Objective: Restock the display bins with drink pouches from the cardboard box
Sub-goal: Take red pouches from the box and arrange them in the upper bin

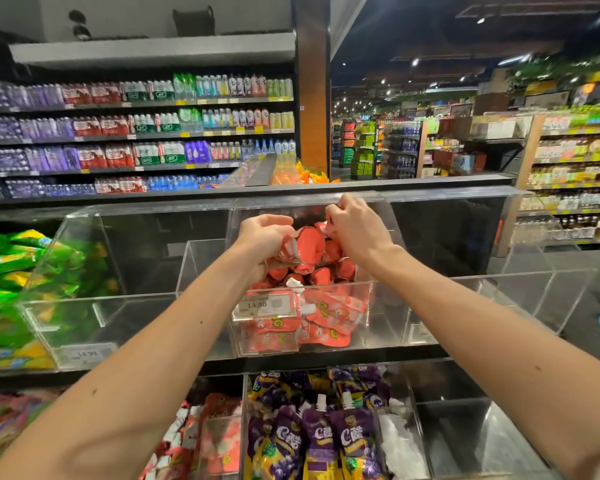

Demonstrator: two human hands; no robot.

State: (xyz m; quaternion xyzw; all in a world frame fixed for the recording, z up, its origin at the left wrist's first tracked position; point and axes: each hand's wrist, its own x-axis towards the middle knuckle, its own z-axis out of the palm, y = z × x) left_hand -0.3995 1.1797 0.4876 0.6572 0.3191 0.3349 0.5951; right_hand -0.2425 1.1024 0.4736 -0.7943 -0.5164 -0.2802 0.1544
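Lower row, nearest: 1 bin of purple pouches [312, 434], spouts up, at least 3 w/ logo facing; exact no. cannot tell. To its left, 1 bin of red-and-white pouches [201, 441], jumbled, uncountable. To its right, 1 clear bin [465, 431] w/ white plastic [399, 441] against its left wall.

2 bare forearms reach up over this row to the upper row.

Upper row: at least 3 clear acrylic bins side by side. Left bin [136, 306] shows green pouches [11, 265] at its left end. Centre bin [343, 284] holds red pouches [326, 320] in a heap, too tangled to count. Right bin [499, 289] beside it. 2 price tags reading 14.90: one [257, 304] on centre bin front, one [86, 355] on left bin front.

Hands, both inside centre bin above the heap:
- left hand [265, 237]: fingers curled round a red pouch [288, 252] atop the heap.
- right hand [357, 226]: further back and higher, fingertips pinching edge of a second red pouch [323, 227].
The heap lies between and below the 2 hands.

Far: 4 tiers of bottled drinks [136, 133] left of 1 wooden pillar [312, 81]; more stocked shelving [568, 168] to the right, blurred.
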